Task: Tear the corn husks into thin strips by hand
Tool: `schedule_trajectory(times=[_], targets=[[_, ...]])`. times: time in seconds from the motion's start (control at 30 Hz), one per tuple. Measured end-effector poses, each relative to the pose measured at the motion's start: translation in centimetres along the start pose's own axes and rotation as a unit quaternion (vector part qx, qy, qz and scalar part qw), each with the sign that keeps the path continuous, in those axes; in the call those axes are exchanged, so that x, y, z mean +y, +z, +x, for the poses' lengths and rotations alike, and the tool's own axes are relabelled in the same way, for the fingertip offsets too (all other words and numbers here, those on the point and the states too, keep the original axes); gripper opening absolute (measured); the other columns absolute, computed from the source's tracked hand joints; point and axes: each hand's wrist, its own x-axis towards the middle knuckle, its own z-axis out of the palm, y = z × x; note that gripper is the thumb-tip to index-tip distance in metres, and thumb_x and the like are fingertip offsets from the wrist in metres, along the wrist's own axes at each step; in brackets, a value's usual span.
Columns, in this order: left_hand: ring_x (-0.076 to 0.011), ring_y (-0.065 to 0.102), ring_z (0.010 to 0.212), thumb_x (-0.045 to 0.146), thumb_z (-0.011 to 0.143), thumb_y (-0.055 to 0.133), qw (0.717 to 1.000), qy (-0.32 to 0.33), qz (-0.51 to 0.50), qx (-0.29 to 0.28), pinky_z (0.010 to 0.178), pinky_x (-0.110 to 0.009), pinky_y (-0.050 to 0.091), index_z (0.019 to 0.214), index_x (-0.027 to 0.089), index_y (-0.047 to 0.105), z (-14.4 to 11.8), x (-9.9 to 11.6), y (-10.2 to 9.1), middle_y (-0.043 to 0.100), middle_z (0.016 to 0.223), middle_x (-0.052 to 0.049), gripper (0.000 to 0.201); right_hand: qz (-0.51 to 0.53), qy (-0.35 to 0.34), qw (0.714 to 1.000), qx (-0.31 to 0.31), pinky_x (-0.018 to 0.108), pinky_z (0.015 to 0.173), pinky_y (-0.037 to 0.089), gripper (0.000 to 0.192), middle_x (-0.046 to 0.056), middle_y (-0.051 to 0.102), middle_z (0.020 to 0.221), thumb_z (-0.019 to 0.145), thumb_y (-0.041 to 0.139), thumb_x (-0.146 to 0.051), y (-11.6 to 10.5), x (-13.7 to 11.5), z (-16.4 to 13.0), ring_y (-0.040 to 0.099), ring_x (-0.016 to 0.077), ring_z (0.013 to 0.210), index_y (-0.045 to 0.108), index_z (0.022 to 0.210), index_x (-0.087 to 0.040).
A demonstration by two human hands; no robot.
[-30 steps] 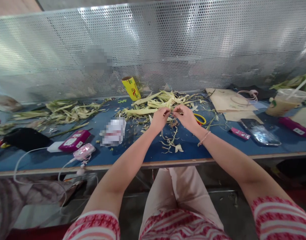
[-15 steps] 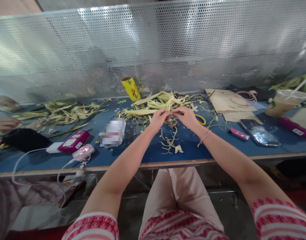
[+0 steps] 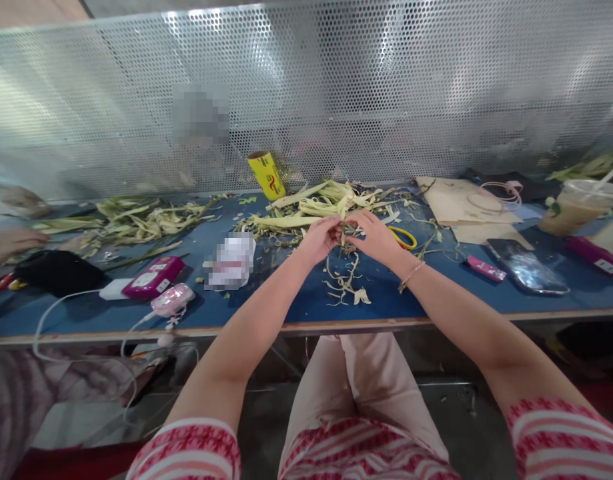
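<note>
My left hand [image 3: 322, 238] and my right hand [image 3: 374, 235] meet over the blue table [image 3: 296, 310], fingertips together, both pinching a small bundle of dry plant strips [image 3: 345, 230]. A pile of pale green leaves and stalks [image 3: 316, 203] lies just behind the hands. Loose scraps [image 3: 347, 287] lie under them near the table's front edge. Yellow-handled scissors [image 3: 402, 237] lie just right of my right hand.
A yellow roll [image 3: 267, 175] stands against the perforated metal screen [image 3: 306, 93]. At the left lie a pink device [image 3: 153, 277], a pink charger with a cable [image 3: 173, 299] and a black pouch [image 3: 59, 272]. A phone [image 3: 527, 265], brown paper [image 3: 461, 203] and a drink cup [image 3: 576, 207] sit to the right. Another person's hand [image 3: 11, 241] is far left.
My two hands have closed in on each other over the strips and shifted slightly right. The other person's hand at the far left has come further into view.
</note>
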Motion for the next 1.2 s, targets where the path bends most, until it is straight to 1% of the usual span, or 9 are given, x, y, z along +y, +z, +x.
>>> schedule_trajectory(times=[0.27,0.37,0.47,0.6,0.7,0.83,0.93,1.07,1.2], targets=[[-0.0037,0.046,0.047,0.014,0.073,0.067,0.999,0.031,0.029,-0.024,0.049,-0.016,0.038,0.062,0.013,0.057,-0.2,-0.4,0.1,0.052,0.053,0.003,0.015,0.051,0.001,0.998,0.024,0.045,0.089,0.049,0.01,0.01,0.06,0.098,0.088,0.056,-0.03,-0.2,-0.4,0.1,0.058,0.0252,0.096,0.058,0.093,-0.023],[-0.004,0.046,0.047,0.013,0.072,0.066,0.997,0.043,0.064,-0.025,0.05,-0.017,0.038,0.062,0.014,0.058,-0.1,-0.6,0.2,0.052,0.052,0.003,0.013,0.079,0.028,0.996,0.038,0.042,0.081,0.05,0.012,0.008,0.06,0.091,0.089,0.053,-0.033,-0.2,-0.2,0.2,0.058,0.0224,0.085,0.058,0.086,-0.023],[-0.0049,0.046,0.047,0.015,0.073,0.064,0.988,0.088,0.123,-0.024,0.051,-0.018,0.037,0.062,0.014,0.058,0.1,-0.7,0.0,0.054,0.052,0.003,0.012,0.109,0.068,0.99,0.055,0.037,0.072,0.05,0.011,0.007,0.058,0.088,0.088,0.055,-0.032,0.0,0.0,0.4,0.056,0.0202,0.077,0.057,0.082,-0.023],[-0.0067,0.046,0.05,0.017,0.074,0.06,0.951,0.174,0.255,-0.01,0.053,-0.02,0.036,0.061,0.015,0.06,0.2,-0.8,-0.3,0.054,0.053,0.003,0.014,0.14,0.082,0.985,0.059,0.034,0.071,0.047,0.009,0.005,0.057,0.086,0.086,0.055,-0.028,0.0,0.0,0.5,0.056,0.019,0.077,0.057,0.08,-0.022],[-0.0072,0.042,0.05,0.017,0.074,0.06,0.919,0.204,0.338,-0.013,0.053,-0.022,0.032,0.061,0.016,0.058,-0.1,-0.7,-0.3,0.05,0.051,0.004,0.014,0.151,0.085,0.983,0.061,0.033,0.071,0.046,0.007,0.005,0.059,0.084,0.084,0.056,-0.026,-0.1,-0.1,0.6,0.055,0.019,0.078,0.058,0.079,-0.022],[-0.0067,0.035,0.05,0.02,0.072,0.065,0.887,0.247,0.39,-0.028,0.052,-0.022,0.026,0.061,0.017,0.051,-0.5,-0.7,0.0,0.041,0.052,0.006,0.018,0.162,0.127,0.977,0.061,0.031,0.068,0.044,0.008,0.003,0.061,0.081,0.082,0.056,-0.028,-0.2,-0.2,0.7,0.055,0.018,0.076,0.059,0.079,-0.021],[-0.0069,0.033,0.051,0.025,0.074,0.065,0.873,0.251,0.417,-0.04,0.051,-0.023,0.024,0.061,0.017,0.048,-0.4,-0.7,-0.1,0.038,0.052,0.006,0.022,0.172,0.145,0.972,0.062,0.03,0.068,0.043,0.013,0.003,0.06,0.079,0.082,0.055,-0.032,-0.1,0.0,0.7,0.055,0.0175,0.075,0.058,0.078,-0.02],[-0.0068,0.035,0.051,0.03,0.074,0.066,0.885,0.23,0.4,-0.06,0.052,-0.023,0.026,0.064,0.017,0.051,0.0,-0.9,-0.5,0.041,0.054,0.006,0.022,0.166,0.152,0.973,0.045,0.031,0.072,0.042,0.021,0.004,0.059,0.079,0.081,0.054,-0.038,0.0,0.6,0.9,0.054,0.0177,0.077,0.056,0.076,-0.018],[-0.0071,0.041,0.052,0.033,0.073,0.066,0.932,0.185,0.302,-0.073,0.054,-0.023,0.031,0.062,0.017,0.05,0.5,-1.1,-0.7,0.047,0.054,0.004,0.025,0.18,0.184,0.966,0.016,0.03,0.073,0.039,0.025,0.001,0.056,0.075,0.086,0.047,-0.041,-0.2,0.7,1.1,0.05,0.0161,0.075,0.053,0.075,-0.019]])
